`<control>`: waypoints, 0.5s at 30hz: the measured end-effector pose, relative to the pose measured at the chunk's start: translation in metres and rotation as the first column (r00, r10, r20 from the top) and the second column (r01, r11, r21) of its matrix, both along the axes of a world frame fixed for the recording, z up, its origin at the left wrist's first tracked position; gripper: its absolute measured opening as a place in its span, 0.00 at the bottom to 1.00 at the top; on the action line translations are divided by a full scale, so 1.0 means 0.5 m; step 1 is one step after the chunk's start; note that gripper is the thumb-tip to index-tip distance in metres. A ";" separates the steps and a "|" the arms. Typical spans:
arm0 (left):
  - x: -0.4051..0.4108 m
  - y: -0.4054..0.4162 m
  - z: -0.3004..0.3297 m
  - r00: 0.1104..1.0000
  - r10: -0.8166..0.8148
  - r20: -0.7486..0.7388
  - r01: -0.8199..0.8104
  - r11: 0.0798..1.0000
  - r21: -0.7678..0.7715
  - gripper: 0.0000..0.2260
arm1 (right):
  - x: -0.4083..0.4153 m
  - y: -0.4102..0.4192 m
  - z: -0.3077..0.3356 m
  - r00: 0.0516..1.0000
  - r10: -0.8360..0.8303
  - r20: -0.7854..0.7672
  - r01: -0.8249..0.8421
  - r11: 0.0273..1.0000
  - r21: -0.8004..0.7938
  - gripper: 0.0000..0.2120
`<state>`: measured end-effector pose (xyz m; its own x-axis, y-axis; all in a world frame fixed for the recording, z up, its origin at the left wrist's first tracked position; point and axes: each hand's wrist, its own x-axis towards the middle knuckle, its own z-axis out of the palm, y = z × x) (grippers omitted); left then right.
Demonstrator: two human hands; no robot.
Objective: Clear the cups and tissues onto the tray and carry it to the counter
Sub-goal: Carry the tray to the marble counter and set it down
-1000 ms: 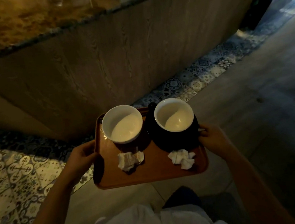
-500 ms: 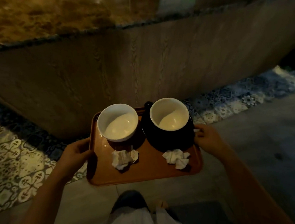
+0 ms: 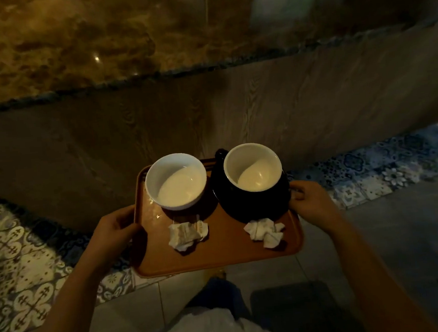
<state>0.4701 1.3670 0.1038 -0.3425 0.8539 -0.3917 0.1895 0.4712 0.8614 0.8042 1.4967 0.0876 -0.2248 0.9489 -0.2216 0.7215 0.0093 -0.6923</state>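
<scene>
Tray (image 3: 219,248) carried nearer the worktop (image 3: 69,46), marble top now filling more of the view beyond the fingers (image 3: 122,222), patterned floor tiles (image 3: 22,257) receding sideways, load unshifted

Orange-brown tray (image 3: 225,255) carrying a white cup (image 3: 176,181) at 10 o'clock and a black cup (image 3: 255,197) with white interior at 2 o'clock, on a black saucer (image 3: 232,207). White crumpled tissues (image 3: 186,233) lying at 6 and 4 o'clock. Counter top (image 3: 69,44) showing mottled brown marble; its front (image 3: 156,123) showing grey-brown wood grain. Floor tiles (image 3: 17,263) displaying white floral motifs at 8 o'clock, blue (image 3: 388,172) at 3 o'clock.
</scene>
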 end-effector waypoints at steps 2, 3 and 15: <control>-0.006 0.060 0.013 1.000 0.008 0.000 -0.008 1.000 -0.004 0.20 | -0.006 0.066 0.003 1.000 -0.012 -0.004 0.012 1.000 -0.012 0.04; -0.008 0.088 0.021 1.000 0.005 -0.001 -0.005 1.000 -0.003 0.20 | -0.008 0.097 0.008 1.000 -0.021 -0.007 0.021 1.000 -0.021 0.04; 0.017 0.364 0.068 0.997 0.071 0.006 -0.071 0.997 -0.005 0.17 | 0.011 0.415 0.028 0.998 0.045 -0.053 -0.047 0.998 -0.042 0.08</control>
<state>0.4784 1.5488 0.1377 -0.4000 0.8255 -0.3982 0.1495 0.4874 0.8603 0.8095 1.7042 0.1014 -0.2806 0.9270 -0.2488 0.6840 0.0113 -0.7294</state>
